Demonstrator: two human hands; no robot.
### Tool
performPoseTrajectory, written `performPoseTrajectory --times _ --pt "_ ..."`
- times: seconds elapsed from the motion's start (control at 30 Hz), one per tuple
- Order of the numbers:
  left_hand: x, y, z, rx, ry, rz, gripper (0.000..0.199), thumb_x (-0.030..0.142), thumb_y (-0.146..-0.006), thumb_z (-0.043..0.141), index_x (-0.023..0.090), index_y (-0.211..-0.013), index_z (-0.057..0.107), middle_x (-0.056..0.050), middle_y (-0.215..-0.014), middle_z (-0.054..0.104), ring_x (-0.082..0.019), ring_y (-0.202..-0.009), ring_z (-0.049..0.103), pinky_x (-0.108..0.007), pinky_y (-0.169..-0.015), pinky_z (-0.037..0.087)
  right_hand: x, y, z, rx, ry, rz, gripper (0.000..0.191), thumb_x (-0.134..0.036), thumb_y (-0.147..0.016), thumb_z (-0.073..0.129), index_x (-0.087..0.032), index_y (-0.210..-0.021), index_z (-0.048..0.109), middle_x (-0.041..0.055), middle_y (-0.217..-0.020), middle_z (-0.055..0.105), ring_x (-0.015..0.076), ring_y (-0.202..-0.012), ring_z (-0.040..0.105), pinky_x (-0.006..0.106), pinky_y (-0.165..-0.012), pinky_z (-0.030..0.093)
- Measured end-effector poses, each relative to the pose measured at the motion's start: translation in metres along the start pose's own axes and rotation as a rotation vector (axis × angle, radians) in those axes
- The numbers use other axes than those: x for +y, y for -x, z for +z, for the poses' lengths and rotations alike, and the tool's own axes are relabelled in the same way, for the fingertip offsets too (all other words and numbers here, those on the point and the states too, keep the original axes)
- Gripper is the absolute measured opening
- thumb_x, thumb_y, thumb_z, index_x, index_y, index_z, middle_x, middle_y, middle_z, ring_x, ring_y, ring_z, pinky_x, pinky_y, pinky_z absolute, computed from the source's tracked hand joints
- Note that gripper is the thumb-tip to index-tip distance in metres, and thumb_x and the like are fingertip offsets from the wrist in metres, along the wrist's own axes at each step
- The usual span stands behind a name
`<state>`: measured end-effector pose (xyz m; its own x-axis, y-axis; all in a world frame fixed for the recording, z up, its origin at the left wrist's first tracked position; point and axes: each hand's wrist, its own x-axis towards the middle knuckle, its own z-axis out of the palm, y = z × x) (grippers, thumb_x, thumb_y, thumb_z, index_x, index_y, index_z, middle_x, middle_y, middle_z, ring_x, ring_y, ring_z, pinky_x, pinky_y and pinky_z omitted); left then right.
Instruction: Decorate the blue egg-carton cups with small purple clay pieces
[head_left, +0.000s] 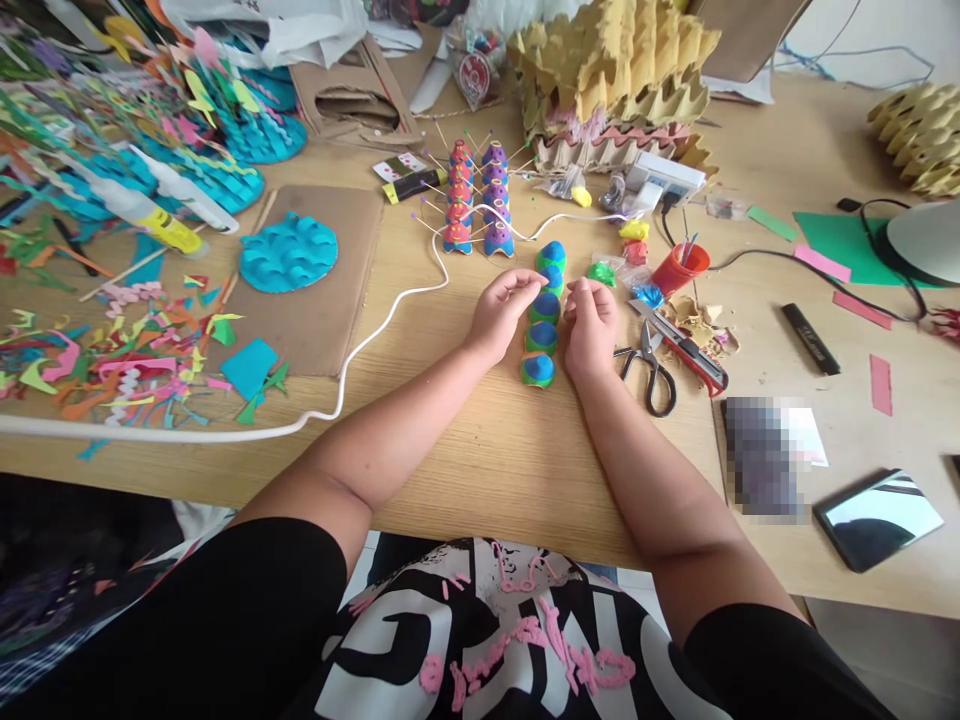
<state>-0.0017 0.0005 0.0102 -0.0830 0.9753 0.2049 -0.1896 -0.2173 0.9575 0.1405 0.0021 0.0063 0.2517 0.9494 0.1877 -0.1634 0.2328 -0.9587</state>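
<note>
A strip of egg-carton cups (541,337), coloured blue on top and green lower down, lies lengthwise on the table between my hands. My left hand (504,315) is at its left, thumb and fingers pinched together beside an upper cup. On the other side my right hand (592,325) is curled, its fingertips closed near the same cups. Anything in either pinch is too small to make out. Beyond them stand two more carton strips, one red-orange (459,205) and one purple (496,205), with thin ball-tipped sticks poking out.
Scissors (649,365), a box cutter (684,348) and a red cup (681,265) lie close to my right hand. A white cable (390,318) crosses at left, past cardboard (330,320) bearing a blue carton piece (289,255). Stacked egg trays (615,60) stand behind. A phone (874,520) lies right.
</note>
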Motion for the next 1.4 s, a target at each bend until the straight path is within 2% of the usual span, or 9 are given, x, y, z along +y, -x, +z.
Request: performPoseTrajectory --times 0.13,0.33,0.43,0.63,0.8,0.93,1.03,1.2,1.4 --pt "-0.002 0.0 0.0 -0.003 0.014 0.03 0.021 0.045 -0.095 0.08 0.024 -0.096 0.078 -0.001 -0.102 0.082 -0.019 -0.104 0.077 -0.031 -0.1 0.059 -0.001 0.0 0.001 0.019 -0.027 0.0 0.065 -0.089 -0.084 0.076 -0.026 -0.08 0.06 -0.0058 -0.07 0.054 0.0106 -0.065 0.048 0.028 -0.066 0.045" --pt "-0.003 -0.001 0.0 -0.005 0.022 0.016 0.018 0.042 -0.094 0.079 0.025 -0.096 0.079 -0.001 -0.102 0.083 -0.019 -0.105 0.077 -0.03 -0.099 0.06 0.001 -0.003 0.0 0.017 -0.079 0.017 0.058 -0.077 -0.077 0.091 -0.027 -0.09 0.065 -0.0069 -0.075 0.061 0.0095 -0.067 0.053 0.025 -0.065 0.047" --pt "-0.002 -0.001 0.0 -0.006 0.025 0.013 0.017 0.041 -0.094 0.079 0.025 -0.096 0.079 -0.001 -0.102 0.083 -0.019 -0.106 0.077 -0.03 -0.1 0.06 0.002 -0.004 -0.001 0.01 -0.09 0.012 0.055 -0.074 -0.078 0.091 -0.027 -0.092 0.065 -0.0065 -0.077 0.061 0.01 -0.068 0.053 0.026 -0.065 0.047" --pt "-0.003 -0.001 0.0 0.0 0.008 0.002 0.022 0.047 -0.094 0.081 0.025 -0.096 0.077 0.0 -0.101 0.081 -0.019 -0.105 0.076 -0.031 -0.101 0.058 0.0 -0.003 0.0 0.039 -0.14 0.029 0.053 -0.071 -0.079 0.09 -0.027 -0.082 0.061 -0.0054 -0.073 0.057 0.0113 -0.068 0.051 0.027 -0.064 0.045" --pt "-0.003 -0.001 0.0 -0.005 0.013 0.022 0.02 0.044 -0.094 0.08 0.025 -0.096 0.079 0.0 -0.1 0.082 -0.019 -0.103 0.075 -0.03 -0.098 0.058 -0.001 -0.003 0.001 0.042 -0.085 0.025 0.064 -0.084 -0.088 0.075 -0.027 -0.073 0.052 -0.004 -0.069 0.053 0.0121 -0.064 0.048 0.029 -0.062 0.045" --pt "-0.002 0.0 0.0 -0.003 -0.007 0.01 0.018 0.043 -0.097 0.079 0.025 -0.096 0.079 0.0 -0.101 0.082 -0.018 -0.102 0.075 -0.029 -0.098 0.058 0.001 -0.004 0.001 0.039 -0.014 0.046 0.069 -0.094 -0.088 0.066 -0.026 -0.077 0.059 -0.0037 -0.069 0.054 0.0123 -0.063 0.047 0.029 -0.058 0.042" --pt "-0.004 -0.001 0.0 -0.015 0.001 0.006 0.019 0.043 -0.098 0.08 0.024 -0.097 0.079 -0.001 -0.102 0.082 -0.017 -0.102 0.075 -0.029 -0.098 0.058 0.002 -0.004 0.001 0.02 -0.012 0.051 0.069 -0.095 -0.086 0.069 -0.026 -0.083 0.067 -0.0045 -0.069 0.054 0.0118 -0.063 0.049 0.029 -0.06 0.043" --pt "-0.012 -0.001 0.001 -0.041 0.024 0.016 0.027 0.05 -0.096 0.087 0.025 -0.105 0.08 -0.002 -0.108 0.083 -0.017 -0.099 0.076 -0.029 -0.095 0.06 -0.001 0.0 0.001 -0.02 0.054 0.003 0.067 -0.092 -0.09 0.066 -0.026 -0.088 0.075 -0.0057 -0.067 0.05 0.0116 -0.061 0.045 0.03 -0.06 0.041" --pt "-0.009 0.002 0.001 -0.1 -0.063 0.124 0.039 0.059 -0.095 0.088 0.025 -0.114 0.084 -0.007 -0.122 0.084 -0.023 -0.119 0.077 -0.034 -0.11 0.059 -0.011 0.009 0.003 -0.108 0.143 -0.086 0.064 -0.085 -0.092 0.072 -0.024 -0.073 0.069 -0.0034 -0.067 0.056 0.0141 -0.075 0.059 0.03 -0.077 0.054"
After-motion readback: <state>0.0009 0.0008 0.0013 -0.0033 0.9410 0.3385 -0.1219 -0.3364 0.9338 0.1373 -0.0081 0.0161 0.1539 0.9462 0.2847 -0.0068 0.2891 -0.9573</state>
